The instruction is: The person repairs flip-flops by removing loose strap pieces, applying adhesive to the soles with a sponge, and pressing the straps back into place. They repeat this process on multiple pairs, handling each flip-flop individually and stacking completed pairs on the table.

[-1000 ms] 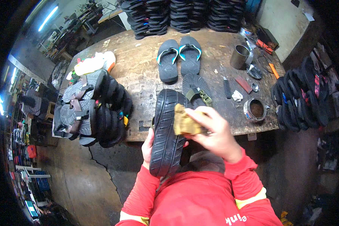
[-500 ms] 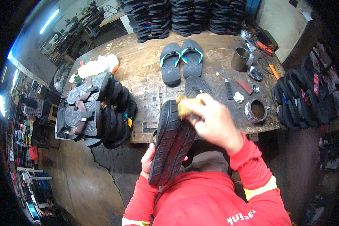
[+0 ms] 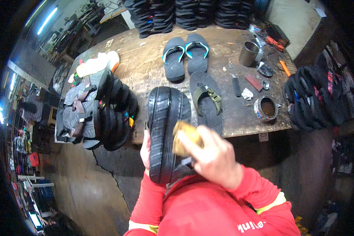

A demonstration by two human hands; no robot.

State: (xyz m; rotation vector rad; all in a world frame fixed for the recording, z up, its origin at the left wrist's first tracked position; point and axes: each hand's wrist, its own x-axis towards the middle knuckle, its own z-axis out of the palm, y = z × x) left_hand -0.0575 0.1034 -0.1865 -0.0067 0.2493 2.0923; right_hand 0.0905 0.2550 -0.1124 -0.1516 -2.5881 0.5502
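My left hand [image 3: 145,152] grips a black sandal [image 3: 160,131] by its left side. Its thick, ridged sole is turned toward me, and most of my left fingers are hidden behind it. Pinched in my right hand [image 3: 217,159] is a yellow sponge-like pad [image 3: 186,137], slightly blurred, at the sole's right side. Just beyond, on the table, lies a sandal with an olive strap [image 3: 213,95] and a buckle. Farther off rests a pair of dark flip-flops [image 3: 174,65] with blue and white straps.
On the worn wooden table [image 3: 137,59], stacked sandals [image 3: 91,106] stand at the left and more [image 3: 314,98] at the right. An open tin [image 3: 266,109], a metal cup [image 3: 248,54], a dark-handled tool [image 3: 236,85] and a reddish block [image 3: 254,83] lie right of centre. Tall sandal stacks [image 3: 157,17] line the back.
The sandal in my left hand has come more upright and shifted left. My right hand has drawn the yellow pad from the sole's far end down toward me, uncovering the olive-strapped sandal.
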